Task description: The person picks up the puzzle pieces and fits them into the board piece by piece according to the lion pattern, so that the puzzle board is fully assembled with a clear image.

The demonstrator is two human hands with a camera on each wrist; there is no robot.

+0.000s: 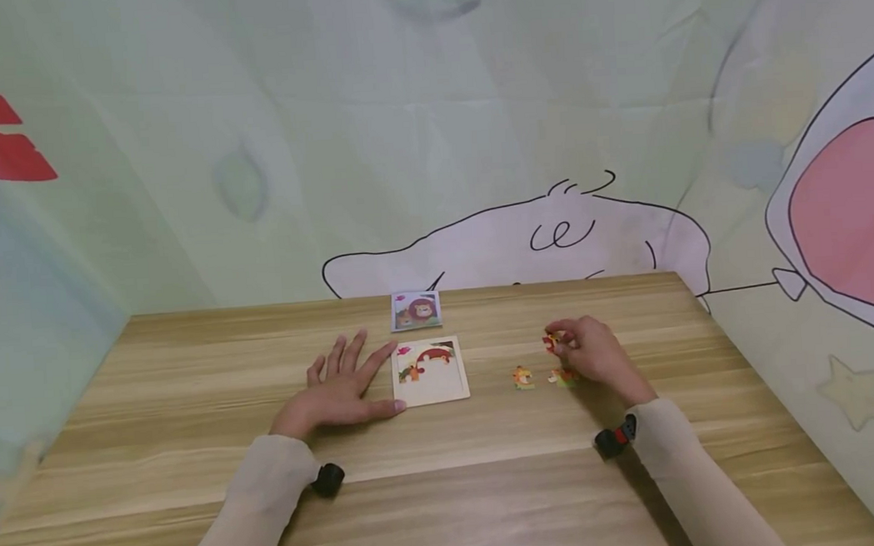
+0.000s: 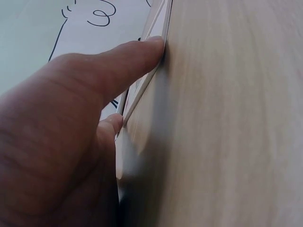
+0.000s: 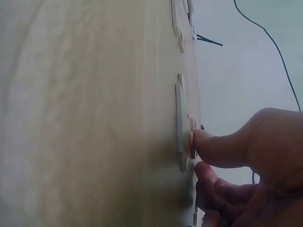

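Note:
A square jigsaw puzzle board (image 1: 444,385) has a few pieces set along its top and left side, with bare pale wood below. Beside it my left hand (image 1: 339,393) lies with fingers spread, its thumb (image 2: 147,52) and index fingertip touching the board's left edge at two corners. Farther right, my right hand (image 1: 595,352) pinches a reddish-brown puzzle piece (image 1: 550,344) between thumb and fingers, at or just above the table. Two loose pieces lie near that hand: an orange-yellow one (image 1: 522,377) and a green-edged one (image 1: 558,377), partly hidden by the hand.
Behind the board lies a picture card (image 1: 415,311) with a lion on it. Everything rests on a wood-grain table (image 1: 466,505). A printed cloth wall (image 1: 429,140) rises at the table's back edge. Black camera straps circle both wrists.

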